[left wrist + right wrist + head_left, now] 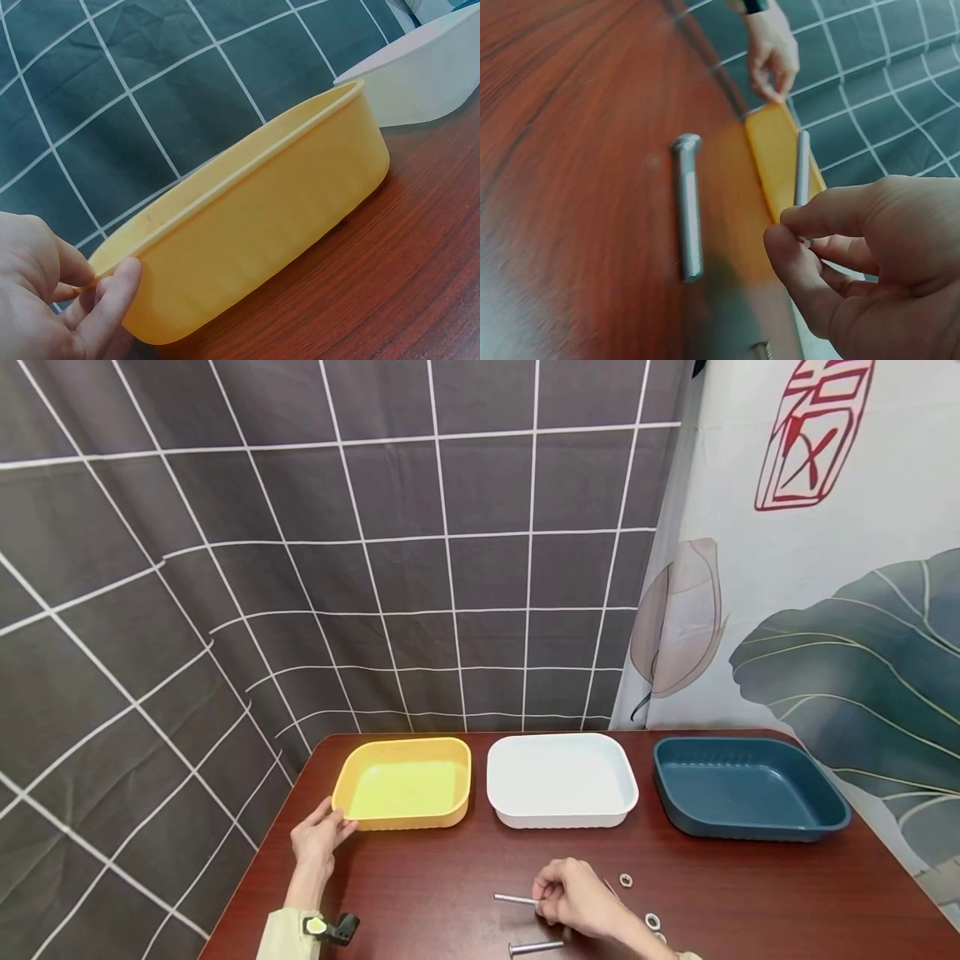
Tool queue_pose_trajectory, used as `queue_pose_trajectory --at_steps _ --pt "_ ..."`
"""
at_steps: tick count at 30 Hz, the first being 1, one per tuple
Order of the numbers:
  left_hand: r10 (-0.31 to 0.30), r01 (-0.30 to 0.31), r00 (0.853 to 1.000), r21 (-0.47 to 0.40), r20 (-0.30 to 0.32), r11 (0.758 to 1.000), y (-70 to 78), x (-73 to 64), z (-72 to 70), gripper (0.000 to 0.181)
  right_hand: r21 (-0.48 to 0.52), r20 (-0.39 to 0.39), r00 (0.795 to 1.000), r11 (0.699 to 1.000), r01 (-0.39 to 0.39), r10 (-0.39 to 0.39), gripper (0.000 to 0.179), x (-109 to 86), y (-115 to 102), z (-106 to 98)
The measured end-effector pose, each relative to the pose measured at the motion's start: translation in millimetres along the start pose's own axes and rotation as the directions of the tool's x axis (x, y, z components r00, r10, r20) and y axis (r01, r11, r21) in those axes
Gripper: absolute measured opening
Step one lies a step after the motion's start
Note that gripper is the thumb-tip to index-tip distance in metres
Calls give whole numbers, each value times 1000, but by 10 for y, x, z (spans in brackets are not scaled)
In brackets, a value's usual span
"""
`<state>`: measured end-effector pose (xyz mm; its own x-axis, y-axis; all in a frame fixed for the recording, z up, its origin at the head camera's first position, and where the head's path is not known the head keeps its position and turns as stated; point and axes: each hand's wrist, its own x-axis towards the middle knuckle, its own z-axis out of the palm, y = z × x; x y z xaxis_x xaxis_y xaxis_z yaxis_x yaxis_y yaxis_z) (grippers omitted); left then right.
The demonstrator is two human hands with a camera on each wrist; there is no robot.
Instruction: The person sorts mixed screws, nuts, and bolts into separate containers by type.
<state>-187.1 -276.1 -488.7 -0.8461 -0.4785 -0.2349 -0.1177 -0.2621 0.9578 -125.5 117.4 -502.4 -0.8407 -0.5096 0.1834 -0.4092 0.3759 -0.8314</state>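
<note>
At the near left corner of the yellow tray point(408, 821), my left hand point(315, 842) pinches the rim, thumb on the outer wall and fingers behind the rim in the left wrist view. My right hand point(581, 897) holds a metal bolt point(513, 899) between thumb and fingertips, above the table. Its shank point(802, 169) points away from the fingers; they mostly hide its other end. A second bolt point(536, 947), with a wider head, lies on the table just below the right hand. Several nuts, one a small nut point(626, 880), lie to that hand's right.
A white tray point(562, 821) stands in the middle of the back row and a dark blue tray point(750, 832) at its right. All three trays rest on a reddish-brown table point(420, 893). A grey gridded cloth point(480, 577) hangs behind, with a patterned white cloth point(750, 693) at the right.
</note>
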Motion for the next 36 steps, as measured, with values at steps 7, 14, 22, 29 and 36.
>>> queue_pose_trajectory --at_steps 7,14,22,29,36 --pt "-3 3 1000 -3 -2 1000 -7 12 -8 54 392 94 984 903 -176 151 6 188 -109 -11" --pt "-6 6 1000 -2 -10 1000 4 7 -12 53 531 93 956 798 -285 280 12 484 -192 65" --pt "11 -11 1000 -9 -3 1000 6 -22 8 54 657 74 939 692 -300 336 11 906 -284 144" --pt "15 -15 1000 -9 -3 1000 6 -7 12 53 724 76 929 620 -302 363 15 1208 -383 211" --pt "8 -8 1000 -15 -8 1000 -7 -7 16 53 764 56 906 566 -310 420 8 1418 -433 303"
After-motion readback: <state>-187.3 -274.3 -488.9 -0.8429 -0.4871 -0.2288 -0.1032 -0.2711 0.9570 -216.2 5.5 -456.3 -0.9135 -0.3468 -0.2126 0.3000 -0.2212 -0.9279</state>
